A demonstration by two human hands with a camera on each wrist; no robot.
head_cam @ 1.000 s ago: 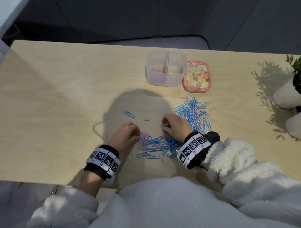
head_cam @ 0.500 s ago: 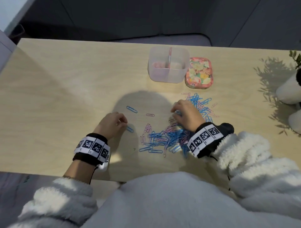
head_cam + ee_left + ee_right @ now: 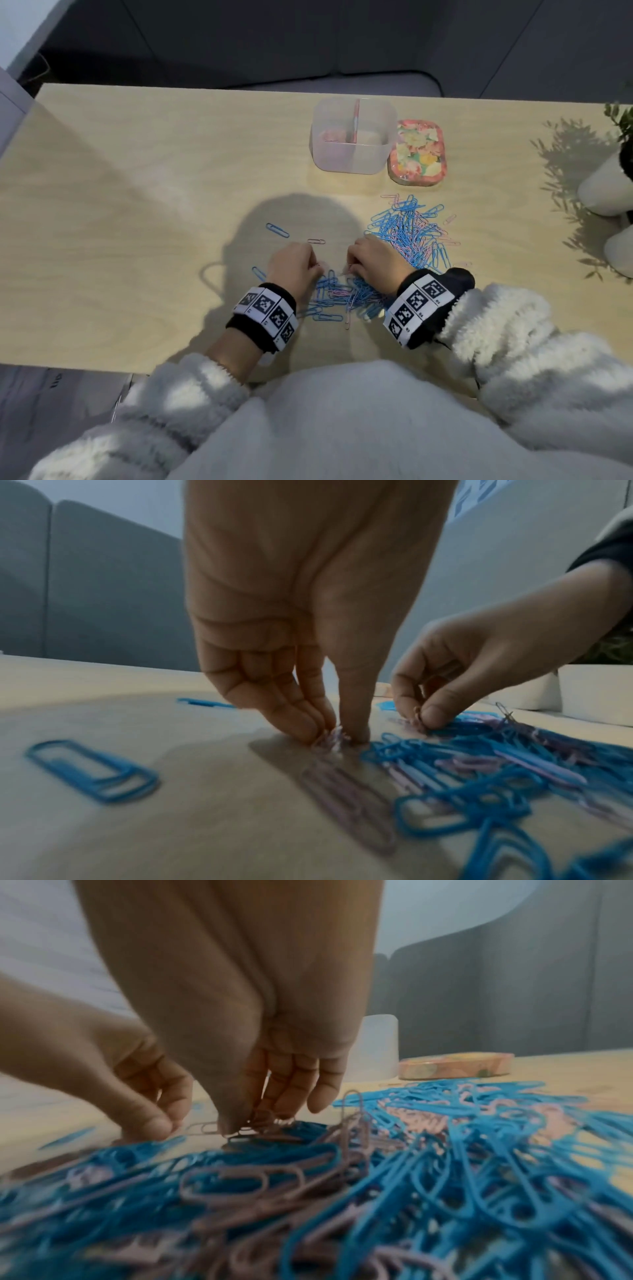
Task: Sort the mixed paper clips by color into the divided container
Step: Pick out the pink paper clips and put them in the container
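Blue and pink paper clips [image 3: 409, 233] lie heaped right of centre, with a smaller mixed heap [image 3: 342, 298] nearer me. My left hand [image 3: 319, 268] pinches a small bunch of pink clips [image 3: 334, 737] against the table at that near heap's left edge. My right hand [image 3: 350, 269] pinches more pink clips [image 3: 255, 1123] at the heap's far edge, a few centimetres from the left hand. The clear divided container [image 3: 352, 161] stands at the back; something pink shows in its left compartment.
A floral tin [image 3: 418, 152] lies against the container's right side. Loose clips lie apart on the left: a blue one [image 3: 277, 230], a pink one [image 3: 315, 241] and another blue one [image 3: 258, 273]. White plant pots [image 3: 606, 186] stand at the right edge.
Half a second ago my left hand was out to the left and my right hand at the far heap. Both have come back to the near heap and pinch pink clips.
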